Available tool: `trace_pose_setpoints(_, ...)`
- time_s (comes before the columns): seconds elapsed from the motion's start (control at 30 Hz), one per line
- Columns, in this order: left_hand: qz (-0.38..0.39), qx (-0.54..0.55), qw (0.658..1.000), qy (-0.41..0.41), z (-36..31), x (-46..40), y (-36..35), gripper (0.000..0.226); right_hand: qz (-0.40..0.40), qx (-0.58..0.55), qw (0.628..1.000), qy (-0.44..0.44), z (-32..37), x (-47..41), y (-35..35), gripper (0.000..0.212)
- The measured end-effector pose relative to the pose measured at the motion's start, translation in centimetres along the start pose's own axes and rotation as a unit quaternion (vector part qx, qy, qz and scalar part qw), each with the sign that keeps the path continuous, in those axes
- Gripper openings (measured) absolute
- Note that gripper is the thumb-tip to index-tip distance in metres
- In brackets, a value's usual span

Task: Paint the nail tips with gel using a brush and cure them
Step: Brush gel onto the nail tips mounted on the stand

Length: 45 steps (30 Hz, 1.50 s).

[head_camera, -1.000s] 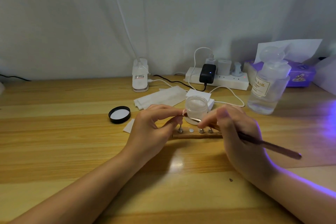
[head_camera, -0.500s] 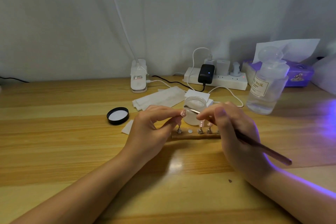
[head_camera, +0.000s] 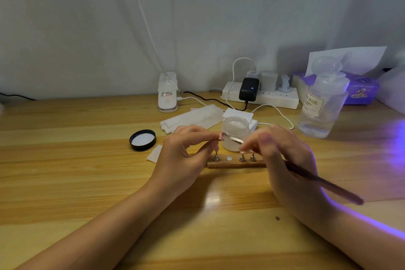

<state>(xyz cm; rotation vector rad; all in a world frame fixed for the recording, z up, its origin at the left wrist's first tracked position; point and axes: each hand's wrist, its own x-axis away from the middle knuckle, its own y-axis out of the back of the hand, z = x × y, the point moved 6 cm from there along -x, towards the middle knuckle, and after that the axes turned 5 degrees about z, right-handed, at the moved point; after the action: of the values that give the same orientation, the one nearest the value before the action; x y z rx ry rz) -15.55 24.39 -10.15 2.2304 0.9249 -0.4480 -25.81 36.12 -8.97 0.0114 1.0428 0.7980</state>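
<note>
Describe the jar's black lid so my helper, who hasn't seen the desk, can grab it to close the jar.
Start at the white lamp base by the wall on the wooden desk and come straight toward the person. The black lid lies there, left of the left hand and the open jar. It is the only round black thing, upturned with a white inside.

Single head-worn wide-angle view, looking forward and down over desk (head_camera: 65, 171). Sitting close above left hand (head_camera: 182, 160) and right hand (head_camera: 285, 160); wall filling frame beyond hands.
</note>
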Motion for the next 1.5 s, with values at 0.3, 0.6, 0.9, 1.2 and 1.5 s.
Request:
trace_pose_setpoints(0.3,0.002,0.010,1.000,0.010,0.0,0.0,0.1,0.027,0.004,0.006,1.000,-0.026,-0.2,0.0,0.0,0.028)
trace_pose_setpoints(0.6,-0.023,0.062,0.997,0.032,0.1,0.0,0.7,0.010,-0.002,-0.021,0.997,-0.081,-0.6,0.1,0.4,0.031)
trace_pose_setpoints(0.9,-0.020,0.081,0.996,0.037,0.3,0.1,0.5,0.010,0.022,0.022,0.999,-0.024,0.1,-0.2,-0.2,0.027)
trace_pose_setpoints(1.2,-0.026,0.067,0.997,0.039,0.4,0.0,0.6,0.013,0.020,0.023,0.999,0.022,0.3,0.2,-0.1,0.043)
trace_pose_setpoints(1.5,-0.034,0.050,0.997,0.038,0.3,0.0,0.7,0.014,0.024,0.027,0.999,0.031,0.2,0.3,-0.2,0.039)
